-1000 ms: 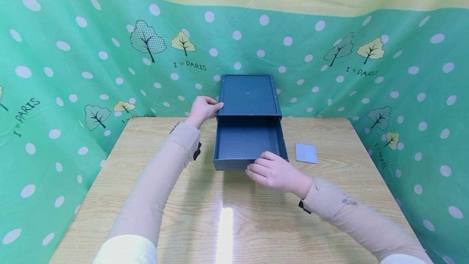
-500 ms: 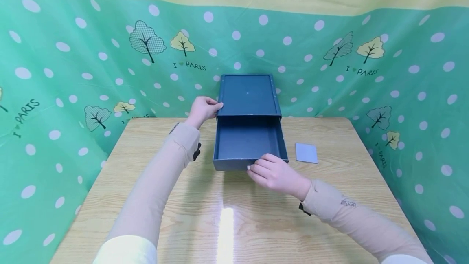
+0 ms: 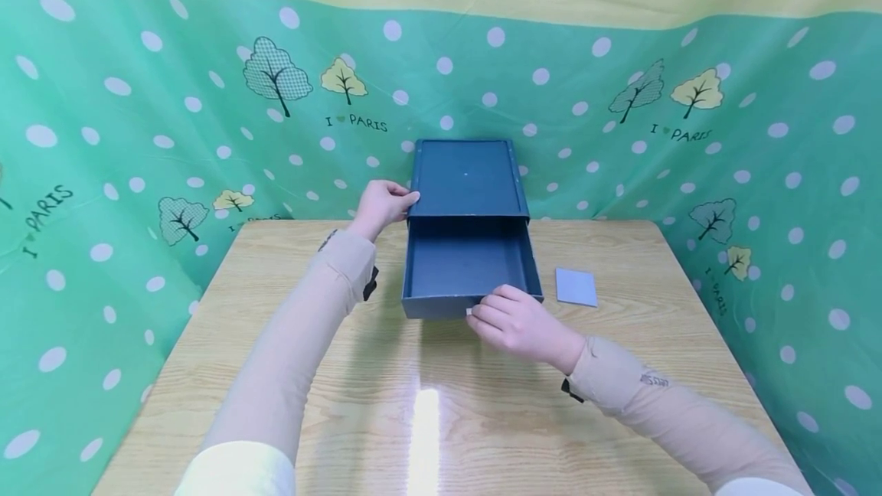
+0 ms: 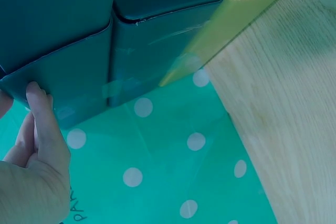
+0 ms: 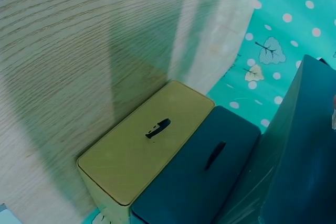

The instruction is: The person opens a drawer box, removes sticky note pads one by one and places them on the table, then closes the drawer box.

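Observation:
A dark blue drawer unit (image 3: 465, 178) stands against the curtain, its top drawer (image 3: 465, 255) pulled out with a bare floor. My left hand (image 3: 381, 207) holds the front left corner of the casing, one digit on the top edge and bent fingers against the side. In the left wrist view, a bent fingertip (image 4: 34, 88) meets the casing's side wall. My right hand (image 3: 517, 325) grips the drawer front right of its middle, fingers curled at the front face. A small whitish bit shows beside its fingertips. In the right wrist view only a sliver of that hand appears, at the right edge.
Below the top drawer sit another dark drawer (image 5: 202, 163) and a yellow drawer (image 5: 149, 140), both closed, with dark slots in their fronts. A light blue square (image 3: 576, 287) lies on the wooden table (image 3: 331, 404) to the right. A green dotted curtain (image 3: 207, 106) surrounds the table.
My right hand has shifted very slightly to the right along the drawer front, and the small whitish bit shows more. The left hand and the drawer look almost unmoved.

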Demonstrator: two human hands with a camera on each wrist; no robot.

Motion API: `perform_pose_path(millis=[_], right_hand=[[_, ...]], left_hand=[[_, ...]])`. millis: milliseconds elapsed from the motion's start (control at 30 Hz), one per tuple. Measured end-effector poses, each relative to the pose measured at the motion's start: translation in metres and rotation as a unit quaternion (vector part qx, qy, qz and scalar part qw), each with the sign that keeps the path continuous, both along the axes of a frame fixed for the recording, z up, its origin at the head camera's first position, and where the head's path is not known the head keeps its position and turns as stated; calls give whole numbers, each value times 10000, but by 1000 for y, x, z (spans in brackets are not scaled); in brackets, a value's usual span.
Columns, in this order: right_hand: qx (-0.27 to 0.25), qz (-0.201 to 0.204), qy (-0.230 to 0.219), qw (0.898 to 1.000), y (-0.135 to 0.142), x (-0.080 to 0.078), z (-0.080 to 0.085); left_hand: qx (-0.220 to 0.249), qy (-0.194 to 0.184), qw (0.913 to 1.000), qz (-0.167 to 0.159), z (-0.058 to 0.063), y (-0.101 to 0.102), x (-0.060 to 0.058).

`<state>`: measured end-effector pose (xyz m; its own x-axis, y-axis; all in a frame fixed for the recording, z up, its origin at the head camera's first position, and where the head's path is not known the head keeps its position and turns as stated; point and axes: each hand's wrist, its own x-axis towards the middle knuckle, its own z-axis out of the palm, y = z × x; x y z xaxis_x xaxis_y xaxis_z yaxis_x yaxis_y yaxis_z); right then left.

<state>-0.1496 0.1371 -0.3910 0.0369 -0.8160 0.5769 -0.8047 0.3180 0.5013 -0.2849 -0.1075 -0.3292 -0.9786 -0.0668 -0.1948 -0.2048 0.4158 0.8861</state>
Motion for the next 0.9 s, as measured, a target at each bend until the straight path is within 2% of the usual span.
perform_pose_path(millis=[900], right_hand=[[-331,-91,-391,9986,0,-18,4]], left_hand=[[-107,-121,9999,44,2,1,0]])
